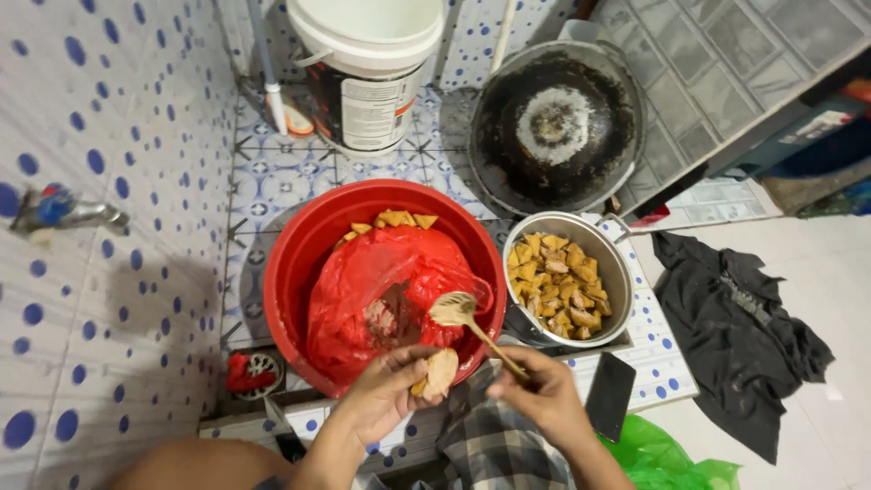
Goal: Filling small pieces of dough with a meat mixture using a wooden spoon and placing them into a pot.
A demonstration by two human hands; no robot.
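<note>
Tofu piece (442, 372): gripped in left hand (392, 388) fingers, over red basin (299, 263) rim.
Spoon (464, 318): right hand (543, 392) fingers clenched round handle, bowl above red bag (381, 272).
Pot (619, 272): holds tofu pieces, beside basin.

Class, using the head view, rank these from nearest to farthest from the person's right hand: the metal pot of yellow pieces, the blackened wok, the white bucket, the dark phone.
From the right hand:
1. Dark phone, just to its right on the ledge.
2. Metal pot, above and to the right.
3. Blackened wok, leaning at the back.
4. White bucket, back left, farthest.
</note>
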